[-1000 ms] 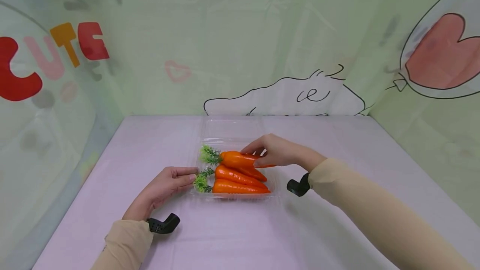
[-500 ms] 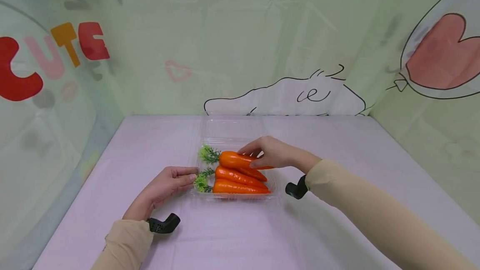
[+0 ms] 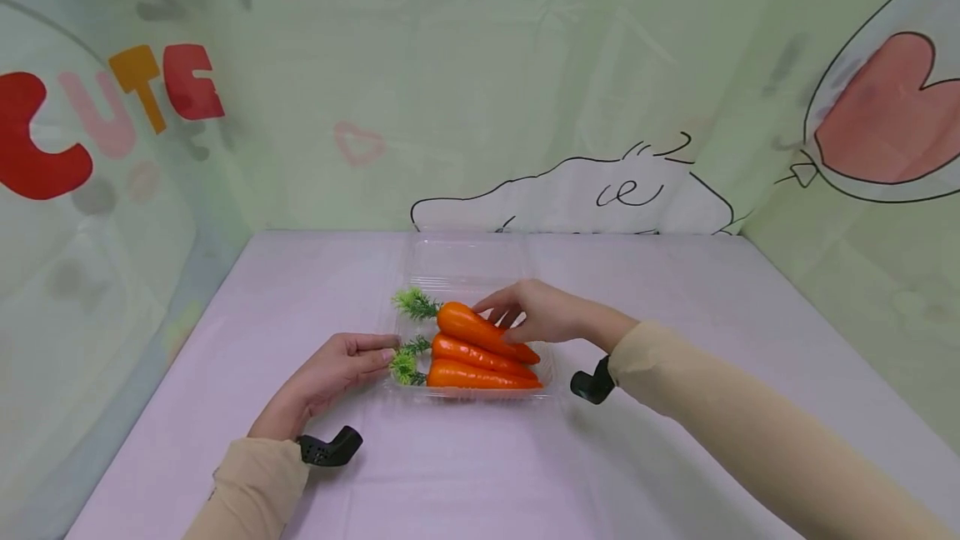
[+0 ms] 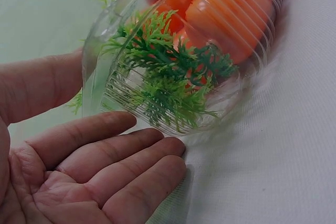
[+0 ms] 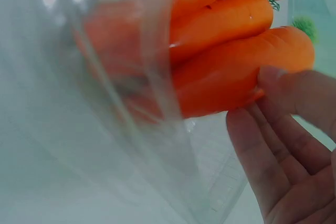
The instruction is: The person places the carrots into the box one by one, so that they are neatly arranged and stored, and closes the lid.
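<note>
A clear plastic clamshell box [image 3: 480,392] lies on the table with its lid [image 3: 468,257] folded back. Several toy carrots with green tufts lie in it side by side, tips to the right. My right hand [image 3: 543,311] pinches the rearmost carrot [image 3: 468,325] near its middle; in the right wrist view the thumb [image 5: 294,90] rests on one side of it and the fingers lie on the other. At the box's left wall is my left hand [image 3: 341,365], its fingers straight. The left wrist view shows those fingers [image 4: 126,156] beside the ribbed wall, near the leafy tufts [image 4: 168,72].
A pale lilac cloth [image 3: 465,473] covers the table. Behind it hangs a light green curtain [image 3: 480,90] with printed drawings, and similar curtains stand at both sides. Black cameras are strapped to the left wrist [image 3: 330,447] and right wrist [image 3: 592,382].
The right hand has turned the rearmost carrot, its tip coming nearer and lower, so it lies slanted against the others and covers the one beneath. The left hand has stayed at the box.
</note>
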`<action>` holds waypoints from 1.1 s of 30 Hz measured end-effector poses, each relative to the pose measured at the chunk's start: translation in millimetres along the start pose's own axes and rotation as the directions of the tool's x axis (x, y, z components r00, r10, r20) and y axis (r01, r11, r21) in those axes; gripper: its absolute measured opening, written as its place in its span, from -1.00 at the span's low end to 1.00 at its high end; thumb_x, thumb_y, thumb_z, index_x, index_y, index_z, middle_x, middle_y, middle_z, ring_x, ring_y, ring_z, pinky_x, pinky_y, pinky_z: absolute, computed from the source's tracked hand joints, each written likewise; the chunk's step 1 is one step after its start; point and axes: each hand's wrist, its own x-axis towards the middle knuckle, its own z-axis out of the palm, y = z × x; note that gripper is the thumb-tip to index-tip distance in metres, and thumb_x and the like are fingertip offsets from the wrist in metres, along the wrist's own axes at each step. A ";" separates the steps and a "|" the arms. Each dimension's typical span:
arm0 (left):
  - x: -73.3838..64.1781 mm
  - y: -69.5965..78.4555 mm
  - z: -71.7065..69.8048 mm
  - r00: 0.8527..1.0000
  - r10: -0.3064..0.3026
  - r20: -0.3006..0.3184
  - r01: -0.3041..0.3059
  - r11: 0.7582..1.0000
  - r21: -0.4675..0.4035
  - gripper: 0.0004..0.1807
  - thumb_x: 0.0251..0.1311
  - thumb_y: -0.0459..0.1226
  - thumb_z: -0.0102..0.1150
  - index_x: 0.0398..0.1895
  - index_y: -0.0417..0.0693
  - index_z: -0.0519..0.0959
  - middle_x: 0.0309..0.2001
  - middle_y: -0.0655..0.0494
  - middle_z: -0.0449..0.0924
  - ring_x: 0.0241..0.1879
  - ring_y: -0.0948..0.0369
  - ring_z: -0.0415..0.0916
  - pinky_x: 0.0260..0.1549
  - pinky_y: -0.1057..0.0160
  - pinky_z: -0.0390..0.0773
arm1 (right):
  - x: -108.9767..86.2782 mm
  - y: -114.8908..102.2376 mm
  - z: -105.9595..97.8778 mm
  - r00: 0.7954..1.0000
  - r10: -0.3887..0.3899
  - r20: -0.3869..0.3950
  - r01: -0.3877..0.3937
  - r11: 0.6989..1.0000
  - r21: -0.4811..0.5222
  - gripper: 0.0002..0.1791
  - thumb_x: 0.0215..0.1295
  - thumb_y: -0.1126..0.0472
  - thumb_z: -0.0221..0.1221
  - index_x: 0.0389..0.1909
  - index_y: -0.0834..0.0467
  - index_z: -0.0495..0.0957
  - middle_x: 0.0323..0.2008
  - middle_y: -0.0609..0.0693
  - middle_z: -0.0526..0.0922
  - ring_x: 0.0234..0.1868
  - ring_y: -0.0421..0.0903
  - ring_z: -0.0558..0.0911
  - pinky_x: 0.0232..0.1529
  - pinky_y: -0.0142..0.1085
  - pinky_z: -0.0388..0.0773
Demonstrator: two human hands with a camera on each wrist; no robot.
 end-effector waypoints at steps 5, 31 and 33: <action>-0.9 2.1 0.2 1.000 -0.006 -0.009 0.006 1.000 0.003 -0.45 0.44 -0.30 0.16 0.36 -0.50 0.38 0.42 -0.38 0.36 0.23 0.24 0.55 0.23 0.22 0.60 | -1.4 -0.6 0.4 1.000 0.013 -0.011 -0.013 0.999 -0.029 -0.48 0.31 0.42 0.27 0.30 0.13 0.58 0.01 0.03 0.76 -0.01 -0.08 0.72 0.05 -0.26 0.74; -2.1 1.5 1.7 1.000 0.003 0.011 -0.003 1.000 0.003 -0.43 0.46 -0.27 0.15 0.38 -0.49 0.37 0.44 -0.37 0.33 0.26 0.22 0.53 0.26 0.17 0.57 | -12.5 -0.1 -5.2 0.999 0.047 -0.019 -0.047 0.999 -0.025 -0.51 0.34 0.37 0.27 0.30 0.18 0.57 0.02 0.10 0.75 0.01 -0.05 0.72 0.02 -0.25 0.75; -2.6 2.4 1.5 1.000 0.006 0.012 -0.006 1.000 0.006 -0.43 0.45 -0.27 0.16 0.38 -0.50 0.37 0.44 -0.37 0.33 0.26 0.21 0.53 0.27 0.16 0.57 | -16.0 1.3 -9.0 0.999 0.029 -0.034 -0.030 0.999 -0.025 -0.53 0.35 0.37 0.27 0.28 0.21 0.58 0.06 0.14 0.74 0.01 -0.04 0.73 0.00 -0.25 0.76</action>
